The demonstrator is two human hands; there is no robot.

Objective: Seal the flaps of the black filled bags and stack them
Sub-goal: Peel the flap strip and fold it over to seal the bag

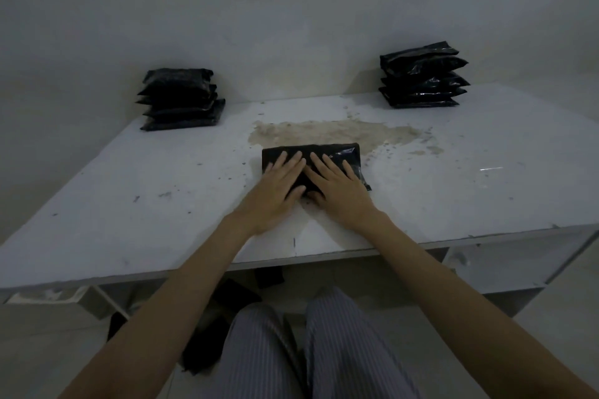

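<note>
A black filled bag (337,152) lies flat in the middle of the white table (129,178). My left hand (275,188) presses on its left half with straight fingers spread. My right hand (340,191) presses on its right half the same way, the two thumbs close together at the bag's near edge. A stack of several black bags (181,100) stands at the table's back left. Another stack of several glossy black bags (421,78) stands at the back right.
A brownish stain (324,133) marks the tabletop just beyond the bag. A pale wall (291,10) rises right behind the table. Dark objects (233,295) lie on the floor under the table, near my striped trouser legs (324,350).
</note>
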